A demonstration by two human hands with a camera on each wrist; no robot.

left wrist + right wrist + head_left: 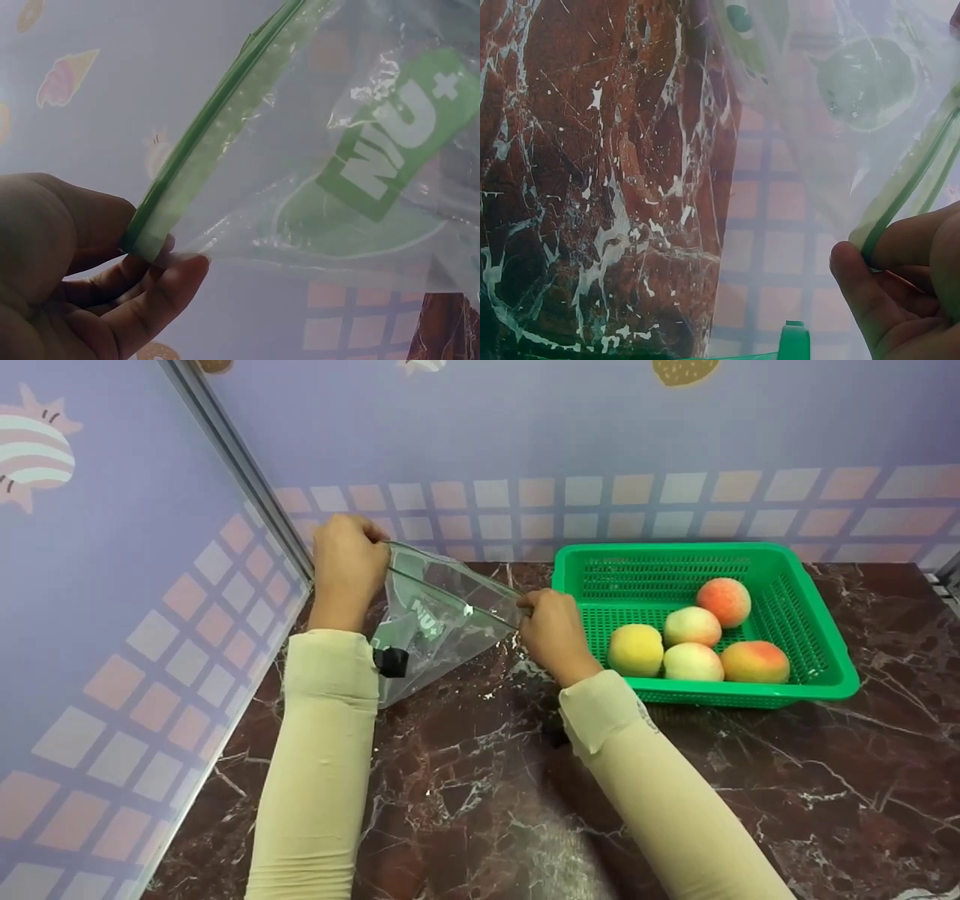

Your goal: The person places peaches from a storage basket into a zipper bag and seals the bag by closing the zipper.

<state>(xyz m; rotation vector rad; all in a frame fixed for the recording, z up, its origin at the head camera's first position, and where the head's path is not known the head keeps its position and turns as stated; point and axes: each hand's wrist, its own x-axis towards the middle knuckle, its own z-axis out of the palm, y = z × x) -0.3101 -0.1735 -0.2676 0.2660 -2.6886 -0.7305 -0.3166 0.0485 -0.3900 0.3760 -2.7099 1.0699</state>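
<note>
A clear zip bag (450,622) with green seal strips and a green printed label hangs between both hands over the table. My left hand (349,570) pinches one end of its top edge; the left wrist view shows thumb and fingertips on the green strip (202,124). At the opposite corner my right hand (556,634) pinches the same edge, lower and nearer the basket. Between the hands the two strips stand apart, so the bag's mouth gapes. No fruit shows inside the bag (840,97).
Right of the hands stands a green plastic basket (825,637) holding several peaches (724,601) and a mango-like fruit (756,661). The dark red marbled table (465,780) meets a lilac back wall (487,442) and a side panel (112,585) on the left.
</note>
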